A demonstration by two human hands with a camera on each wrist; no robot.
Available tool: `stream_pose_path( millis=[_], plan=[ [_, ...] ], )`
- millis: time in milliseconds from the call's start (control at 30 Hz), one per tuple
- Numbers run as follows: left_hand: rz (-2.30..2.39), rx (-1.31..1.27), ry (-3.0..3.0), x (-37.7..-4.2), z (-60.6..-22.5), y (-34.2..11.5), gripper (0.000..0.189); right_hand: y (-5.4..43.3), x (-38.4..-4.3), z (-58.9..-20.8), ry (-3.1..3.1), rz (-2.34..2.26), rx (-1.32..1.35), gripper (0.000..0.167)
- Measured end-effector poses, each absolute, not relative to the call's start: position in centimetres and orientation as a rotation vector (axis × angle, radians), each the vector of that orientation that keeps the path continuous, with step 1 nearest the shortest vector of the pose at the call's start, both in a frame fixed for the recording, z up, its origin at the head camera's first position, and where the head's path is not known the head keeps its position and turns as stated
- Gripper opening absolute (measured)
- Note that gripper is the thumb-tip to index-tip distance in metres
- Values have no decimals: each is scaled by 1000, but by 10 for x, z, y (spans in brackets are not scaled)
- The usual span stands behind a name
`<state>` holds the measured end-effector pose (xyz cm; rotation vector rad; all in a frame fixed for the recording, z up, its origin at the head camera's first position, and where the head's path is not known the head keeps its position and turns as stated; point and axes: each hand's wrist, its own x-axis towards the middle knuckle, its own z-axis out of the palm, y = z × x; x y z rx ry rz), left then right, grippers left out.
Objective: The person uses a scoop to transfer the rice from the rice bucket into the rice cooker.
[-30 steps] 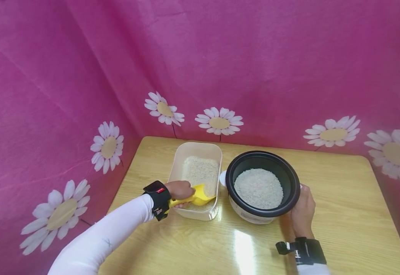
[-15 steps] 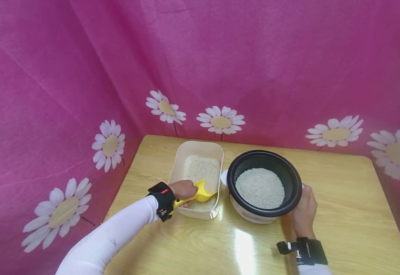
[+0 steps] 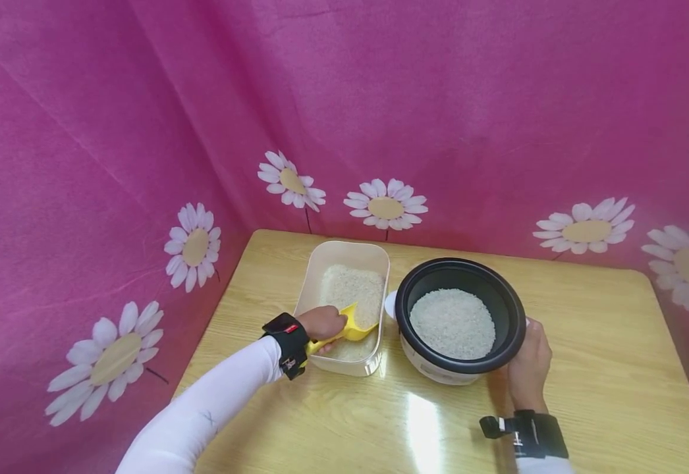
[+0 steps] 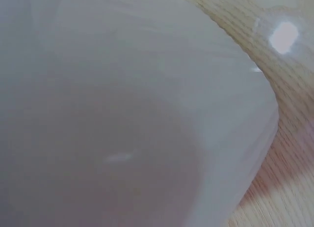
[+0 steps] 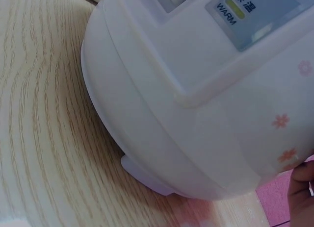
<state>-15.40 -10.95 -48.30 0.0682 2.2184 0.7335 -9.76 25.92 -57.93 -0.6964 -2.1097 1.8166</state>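
Observation:
My left hand point(image 3: 323, 324) grips the handle of a yellow scoop point(image 3: 358, 328), whose blade is inside a pale plastic container point(image 3: 315, 276) and dips into the rice point(image 3: 353, 286) there. The container's translucent wall point(image 4: 122, 89) fills most of the left wrist view, which hides the hand and scoop. To the right stands a white rice cooker point(image 3: 433, 365) with a black inner pot point(image 3: 493, 299), lidless and holding white rice point(image 3: 452, 324). My right hand point(image 3: 531, 362) holds the cooker at its right side handle; its fingers point(image 5: 299, 190) show at the edge of the right wrist view.
Both containers stand close together on a light wooden table point(image 3: 605, 329). A pink cloth point(image 3: 439, 99) printed with daisies hangs behind the table and along its left side. The cooker's front carries a control panel point(image 5: 235, 16) marked WARM.
My left hand and the scoop have shifted slightly right and away from me within the container. The right hand stays at the cooker. The head view has shifted a little.

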Motion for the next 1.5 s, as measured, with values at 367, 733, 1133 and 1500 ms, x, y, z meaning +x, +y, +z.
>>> stream_pose_path(
  millis=[367,733,1133,1500],
  plan=[
    [632,187,2358,-159,-505,-106,68,254,-96,-575,-2145,1780,-692,49],
    [531,205,2307,-166,-507,-106,68,253,-97,-574,-2136,1801,-682,46],
    [661,170,2363,-165,-512,-102,66,256,-98,-574,-2093,1816,-726,45],
    [606,222,2416,-159,-511,-98,67,258,-93,-577,-2134,1818,-753,47]
  ],
)
